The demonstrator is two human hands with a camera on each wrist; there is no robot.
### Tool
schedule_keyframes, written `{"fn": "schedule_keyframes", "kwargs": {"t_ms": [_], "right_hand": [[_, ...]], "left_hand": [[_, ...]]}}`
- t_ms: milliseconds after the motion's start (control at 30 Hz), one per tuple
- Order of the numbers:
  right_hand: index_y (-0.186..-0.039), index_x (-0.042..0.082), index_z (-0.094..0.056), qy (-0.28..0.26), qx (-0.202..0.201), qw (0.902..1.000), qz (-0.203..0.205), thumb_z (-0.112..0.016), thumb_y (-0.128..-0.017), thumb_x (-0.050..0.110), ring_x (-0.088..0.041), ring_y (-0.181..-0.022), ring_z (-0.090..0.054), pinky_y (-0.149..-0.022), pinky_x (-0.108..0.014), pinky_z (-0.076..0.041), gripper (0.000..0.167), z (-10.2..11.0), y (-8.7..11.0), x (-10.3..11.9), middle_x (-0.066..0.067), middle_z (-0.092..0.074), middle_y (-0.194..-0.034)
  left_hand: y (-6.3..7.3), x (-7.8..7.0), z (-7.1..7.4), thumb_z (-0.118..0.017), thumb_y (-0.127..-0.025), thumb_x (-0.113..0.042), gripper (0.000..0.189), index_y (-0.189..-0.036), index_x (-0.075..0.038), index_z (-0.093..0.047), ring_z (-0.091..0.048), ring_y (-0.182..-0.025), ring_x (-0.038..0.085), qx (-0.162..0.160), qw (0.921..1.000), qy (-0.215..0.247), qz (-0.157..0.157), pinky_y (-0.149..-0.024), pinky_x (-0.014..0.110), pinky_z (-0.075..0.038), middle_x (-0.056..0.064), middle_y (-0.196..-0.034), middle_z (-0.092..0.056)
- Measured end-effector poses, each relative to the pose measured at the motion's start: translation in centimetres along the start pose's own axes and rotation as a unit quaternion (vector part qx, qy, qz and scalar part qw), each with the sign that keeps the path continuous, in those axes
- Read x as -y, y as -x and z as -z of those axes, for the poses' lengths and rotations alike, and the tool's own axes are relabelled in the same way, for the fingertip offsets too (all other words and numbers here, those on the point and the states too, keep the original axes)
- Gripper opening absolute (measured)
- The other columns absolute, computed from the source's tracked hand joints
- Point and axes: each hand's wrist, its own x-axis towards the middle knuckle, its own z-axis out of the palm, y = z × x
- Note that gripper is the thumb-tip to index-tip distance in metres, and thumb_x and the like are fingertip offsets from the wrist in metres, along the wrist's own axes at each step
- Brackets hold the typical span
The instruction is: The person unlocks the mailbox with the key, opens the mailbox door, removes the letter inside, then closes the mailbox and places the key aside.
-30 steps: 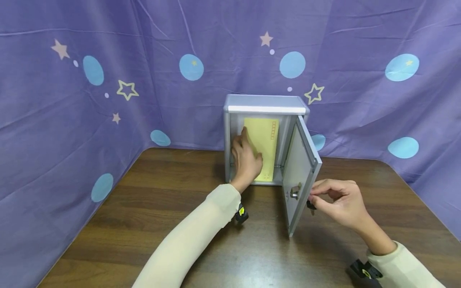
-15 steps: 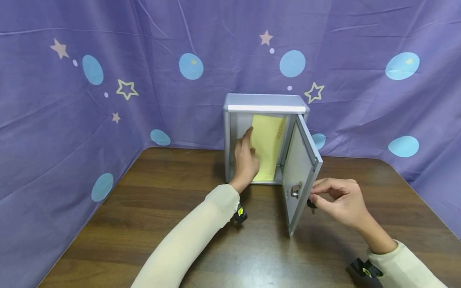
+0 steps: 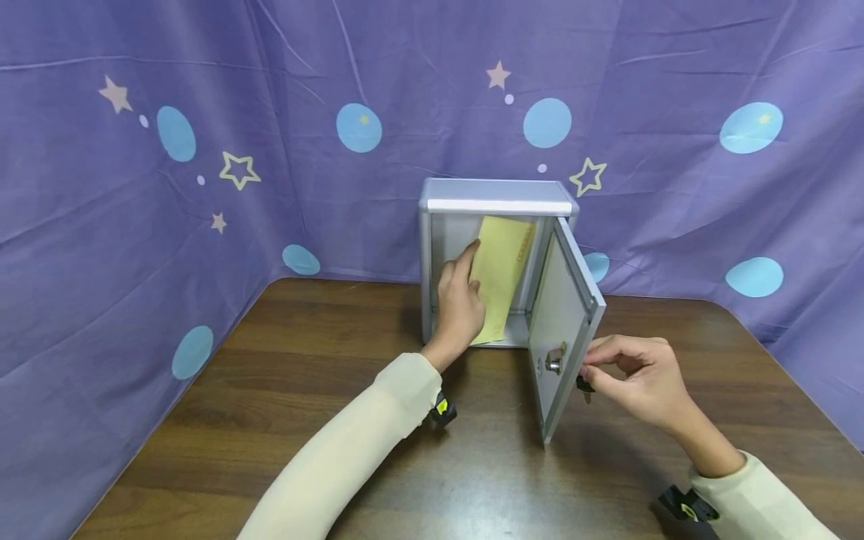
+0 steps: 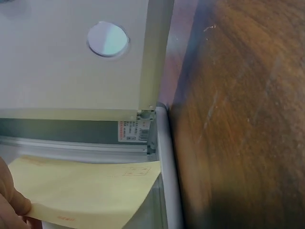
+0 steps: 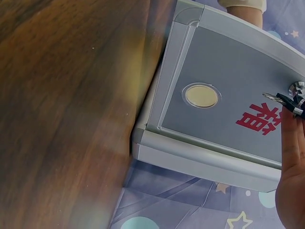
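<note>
Purple cloth with stars [image 3: 405,60] hangs behind the desk [image 3: 304,337], where the box [image 3: 499,191] stands with its door [image 3: 570,300] ajar. Inside is the envelope [image 3: 499,259], slanted, its top leaning right and its lower end near the front sill. The left hand [image 3: 460,304] pinches it by the left edge alone; the left wrist view shows the paper bowing. A grip that one-sided could let it swing, slip loose or crease, and its lower corner, close to the sill, might snag there if tugged. The right hand's [image 3: 641,379] fingers grip the keys [image 5: 288,103] at the lock [image 5: 296,88], so any sideways pull would likely strain the key or turn the door. Were the door pushed inward, it might trap the paper or knock the left wrist.
</note>
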Motion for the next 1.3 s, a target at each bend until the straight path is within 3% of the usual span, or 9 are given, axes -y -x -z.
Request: {"fn": "schedule_keyframes", "kwargs": {"t_ms": [467, 767, 967, 1300], "right_hand": [[-0.084, -0.011, -0.071, 0.007, -0.001, 0.9999, -0.010, -0.060, -0.065, -0.036, -0.017, -0.086, -0.076, -0.073, -0.024, -0.061, 0.034, 0.0, 0.1, 0.2, -0.014, -0.077, -0.093], [-0.085, -0.011, -0.071, 0.008, 0.001, 0.9999, -0.011, -0.060, -0.065, -0.037, -0.017, -0.087, -0.075, -0.074, -0.024, -0.061, 0.035, 0.0, 0.1, 0.2, -0.014, -0.077, -0.094], [-0.086, -0.012, -0.071, 0.003, 0.003, 1.0000, -0.009, -0.059, -0.065, -0.037, -0.017, -0.088, -0.075, -0.076, -0.025, -0.061, 0.035, -0.1, 0.1, 0.2, -0.015, -0.077, -0.094], [-0.085, -0.011, -0.071, 0.003, 0.004, 1.0000, -0.005, -0.058, -0.064, -0.037, -0.016, -0.088, -0.075, -0.075, -0.024, -0.061, 0.035, 0.0, 0.1, 0.1, -0.014, -0.077, -0.094]], "left_hand": [[1.0, -0.5, 1.9, -0.065, -0.086, 0.016, 0.076, -0.151, -0.019, -0.050, -0.062, -0.096, 0.030, -0.009, 0.9992, 0.021, -0.033, -0.083, 0.044, -0.055, 0.014, -0.107, -0.062], [1.7, -0.5, 2.9, -0.064, -0.089, 0.011, 0.069, -0.150, -0.017, -0.051, -0.059, -0.098, 0.028, -0.016, 0.9953, 0.026, -0.092, -0.084, 0.041, -0.052, 0.013, -0.107, -0.061], [2.0, -0.6, 3.6, -0.064, -0.090, 0.011, 0.064, -0.148, -0.014, -0.053, -0.060, -0.099, 0.029, -0.031, 0.9885, 0.040, -0.143, -0.085, 0.041, -0.050, 0.014, -0.106, -0.061], [2.0, -1.5, 5.7, -0.063, -0.094, 0.006, 0.053, -0.144, -0.009, -0.056, -0.060, -0.097, 0.029, -0.060, 0.9770, 0.062, -0.195, -0.085, 0.042, -0.051, 0.015, -0.103, -0.060]]}}
